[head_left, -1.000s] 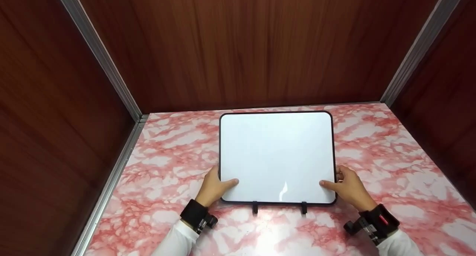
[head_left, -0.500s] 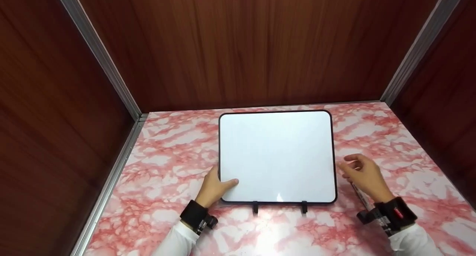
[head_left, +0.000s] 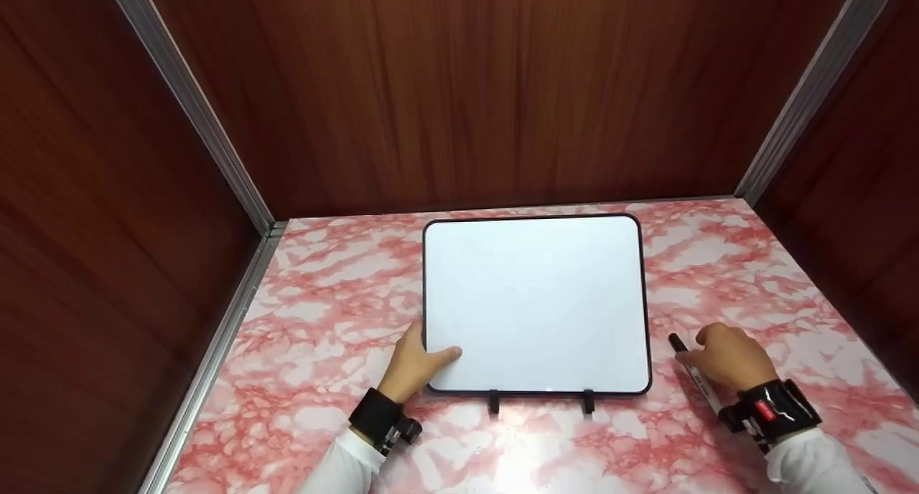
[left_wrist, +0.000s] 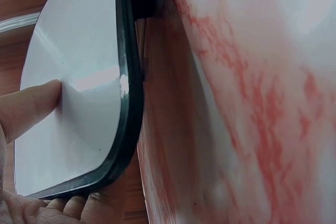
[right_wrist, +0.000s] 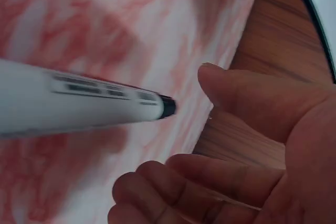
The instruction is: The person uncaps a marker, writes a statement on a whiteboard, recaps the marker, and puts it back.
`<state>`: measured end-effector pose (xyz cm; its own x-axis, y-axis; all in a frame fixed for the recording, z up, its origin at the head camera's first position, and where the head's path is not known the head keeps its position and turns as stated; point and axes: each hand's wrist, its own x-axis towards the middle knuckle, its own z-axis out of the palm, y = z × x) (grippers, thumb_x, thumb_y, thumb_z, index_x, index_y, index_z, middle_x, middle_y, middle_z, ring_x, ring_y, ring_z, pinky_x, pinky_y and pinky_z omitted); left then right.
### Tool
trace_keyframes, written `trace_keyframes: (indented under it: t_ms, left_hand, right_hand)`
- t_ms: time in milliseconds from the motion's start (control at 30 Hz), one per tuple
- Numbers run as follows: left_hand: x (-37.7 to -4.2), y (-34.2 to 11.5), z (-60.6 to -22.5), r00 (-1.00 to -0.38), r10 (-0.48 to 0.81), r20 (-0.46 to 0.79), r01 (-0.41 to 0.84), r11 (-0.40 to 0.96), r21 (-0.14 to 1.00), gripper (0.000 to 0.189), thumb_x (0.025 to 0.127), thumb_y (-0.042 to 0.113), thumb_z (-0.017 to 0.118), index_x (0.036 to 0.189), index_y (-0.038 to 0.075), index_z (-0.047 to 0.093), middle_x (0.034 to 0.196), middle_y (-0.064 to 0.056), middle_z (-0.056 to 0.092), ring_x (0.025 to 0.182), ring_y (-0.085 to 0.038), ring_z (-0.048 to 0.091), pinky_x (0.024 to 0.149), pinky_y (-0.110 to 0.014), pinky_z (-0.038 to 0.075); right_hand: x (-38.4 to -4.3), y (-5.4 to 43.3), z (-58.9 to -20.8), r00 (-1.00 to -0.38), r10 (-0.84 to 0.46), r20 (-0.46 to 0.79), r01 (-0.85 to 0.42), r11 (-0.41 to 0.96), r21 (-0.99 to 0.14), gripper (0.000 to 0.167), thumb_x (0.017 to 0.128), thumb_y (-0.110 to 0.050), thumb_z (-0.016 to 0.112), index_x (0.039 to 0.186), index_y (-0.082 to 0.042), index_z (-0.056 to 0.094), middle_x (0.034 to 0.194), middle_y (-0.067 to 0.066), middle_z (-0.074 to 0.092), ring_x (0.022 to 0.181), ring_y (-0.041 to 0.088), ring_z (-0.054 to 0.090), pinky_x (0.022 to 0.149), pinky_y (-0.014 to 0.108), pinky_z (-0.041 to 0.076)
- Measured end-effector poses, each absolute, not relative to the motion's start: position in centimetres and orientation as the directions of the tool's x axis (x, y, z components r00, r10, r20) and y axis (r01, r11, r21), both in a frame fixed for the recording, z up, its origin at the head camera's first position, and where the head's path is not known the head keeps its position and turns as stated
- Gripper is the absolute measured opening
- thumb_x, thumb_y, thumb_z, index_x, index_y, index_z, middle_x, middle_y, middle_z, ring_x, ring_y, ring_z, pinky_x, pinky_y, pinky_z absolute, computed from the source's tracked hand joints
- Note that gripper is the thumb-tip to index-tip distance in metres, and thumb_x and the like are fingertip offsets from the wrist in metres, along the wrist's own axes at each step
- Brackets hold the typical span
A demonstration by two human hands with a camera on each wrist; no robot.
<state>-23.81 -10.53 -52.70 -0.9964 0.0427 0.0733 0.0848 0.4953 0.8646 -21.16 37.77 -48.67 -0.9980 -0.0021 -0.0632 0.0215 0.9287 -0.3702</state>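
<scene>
A small whiteboard (head_left: pixel 535 304) with a black rim and rounded corners stands tilted on the table on two black feet (head_left: pixel 494 402). My left hand (head_left: pixel 416 362) grips its lower left edge, thumb on the white face and the other fingers behind, as the left wrist view also shows. To the right of the board, my right hand (head_left: pixel 732 357) is beside a white marker (head_left: pixel 700 385) with a black end. In the right wrist view the marker (right_wrist: pixel 105 100) points toward the gap between thumb (right_wrist: pixel 252 95) and loosely bent fingers, which do not close on it.
The table (head_left: pixel 344 264) has a red and white marbled top. Dark wooden panels (head_left: pixel 467 92) enclose it at the back and both sides, with metal strips (head_left: pixel 197 106) in the corners. A black band with a small camera (head_left: pixel 772 411) is on the right wrist.
My right hand has let go of the whiteboard's right edge and moved right and down to the marker. The left hand has kept its hold on the board.
</scene>
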Motion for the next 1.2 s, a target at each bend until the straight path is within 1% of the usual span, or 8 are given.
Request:
trace_keyframes:
  t_ms: [67, 167, 500, 667, 800, 900, 1000, 1200]
  left_hand:
    - [-23.8, -10.5, -52.8, -0.997, 0.041, 0.073, 0.083, 0.493, 0.866, 0.075, 0.077, 0.032, 0.081, 0.134, -0.003, 0.049, 0.124, -0.017, 0.059, 0.113, -0.028, 0.056, 0.095, -0.042, 0.045]
    - [-23.8, -10.4, -52.9, -0.997, 0.037, 0.066, 0.076, 0.493, 0.867, 0.075, 0.077, 0.032, 0.081, 0.135, -0.003, 0.048, 0.125, -0.017, 0.058, 0.113, -0.028, 0.055, 0.096, -0.042, 0.045]
    - [-23.6, -10.4, -53.1, -0.998, 0.039, 0.059, 0.070, 0.479, 0.875, 0.083, 0.078, 0.034, 0.081, 0.141, -0.004, 0.042, 0.133, -0.020, 0.053, 0.120, -0.030, 0.051, 0.100, -0.044, 0.041]
    - [-23.6, -10.3, -52.9, -0.999, 0.020, 0.047, 0.051, 0.487, 0.872, 0.086, 0.077, 0.035, 0.081, 0.141, -0.004, 0.038, 0.134, -0.021, 0.051, 0.122, -0.031, 0.049, 0.100, -0.045, 0.041]
    - [-23.7, -10.1, -52.1, -0.998, -0.023, 0.063, 0.044, 0.486, 0.873, 0.083, 0.079, 0.034, 0.080, 0.141, -0.001, 0.035, 0.134, -0.021, 0.048, 0.123, -0.032, 0.047, 0.101, -0.044, 0.040]
    - [-23.7, -9.9, -51.3, -0.988, -0.057, 0.144, 0.094, 0.522, 0.848, 0.083, 0.081, 0.033, 0.077, 0.143, 0.002, 0.032, 0.138, -0.019, 0.044, 0.124, -0.031, 0.046, 0.101, -0.043, 0.040]
    - [-23.5, -9.7, -50.3, -0.946, -0.065, 0.318, 0.217, 0.602, 0.769, 0.082, 0.082, 0.033, 0.076, 0.143, 0.000, 0.032, 0.140, -0.019, 0.038, 0.127, -0.031, 0.040, 0.103, -0.043, 0.037]
    - [-22.8, -8.4, -48.6, -0.732, 0.044, 0.679, 0.532, 0.660, 0.531, 0.061, 0.083, 0.024, 0.074, 0.129, -0.004, 0.046, 0.139, -0.023, 0.038, 0.131, -0.033, 0.032, 0.107, -0.047, 0.031]
  right_hand:
    - [-21.0, 37.8, -49.3, -0.998, 0.010, -0.070, 0.035, 0.930, -0.367, 0.036, 0.078, -0.030, 0.075, 0.065, -0.001, 0.059, 0.059, 0.009, 0.054, 0.052, 0.026, 0.051, 0.045, 0.038, 0.039]
    - [-20.8, 37.7, -50.1, -0.997, 0.024, -0.073, 0.049, 0.929, -0.366, 0.035, 0.075, -0.024, 0.073, 0.054, -0.012, 0.049, 0.049, -0.002, 0.042, 0.044, 0.018, 0.044, 0.040, 0.031, 0.031]
    - [-20.9, 37.9, -50.5, -0.999, 0.013, -0.033, 0.023, 0.942, -0.335, 0.030, 0.076, -0.016, 0.070, 0.053, -0.014, 0.051, 0.051, -0.001, 0.046, 0.047, 0.020, 0.045, 0.042, 0.032, 0.033]
    - [-21.2, 38.1, -50.0, -0.998, 0.040, 0.044, 0.022, 0.935, -0.355, 0.027, 0.084, -0.018, 0.065, 0.060, -0.011, 0.055, 0.056, 0.003, 0.050, 0.051, 0.022, 0.046, 0.044, 0.035, 0.033]
    - [-21.4, 37.8, -48.7, -0.983, 0.082, 0.167, 0.008, 0.917, -0.400, 0.021, 0.089, -0.017, 0.059, 0.075, -0.002, 0.063, 0.064, 0.009, 0.057, 0.053, 0.025, 0.050, 0.045, 0.037, 0.035]
    - [-21.5, 37.2, -47.6, -0.949, 0.103, 0.297, -0.035, 0.904, -0.427, 0.019, 0.091, -0.015, 0.059, 0.087, 0.003, 0.065, 0.069, 0.012, 0.059, 0.057, 0.029, 0.053, 0.047, 0.043, 0.038]
    - [-21.4, 35.9, -46.5, -0.901, 0.114, 0.419, -0.093, 0.892, -0.443, 0.017, 0.091, -0.013, 0.061, 0.093, 0.004, 0.064, 0.072, 0.013, 0.058, 0.062, 0.032, 0.053, 0.053, 0.048, 0.039]
    - [-20.7, 32.2, -44.7, -0.838, 0.066, 0.542, -0.234, 0.853, -0.466, 0.018, 0.091, -0.011, 0.063, 0.102, 0.003, 0.064, 0.078, 0.012, 0.055, 0.066, 0.028, 0.050, 0.057, 0.041, 0.039]
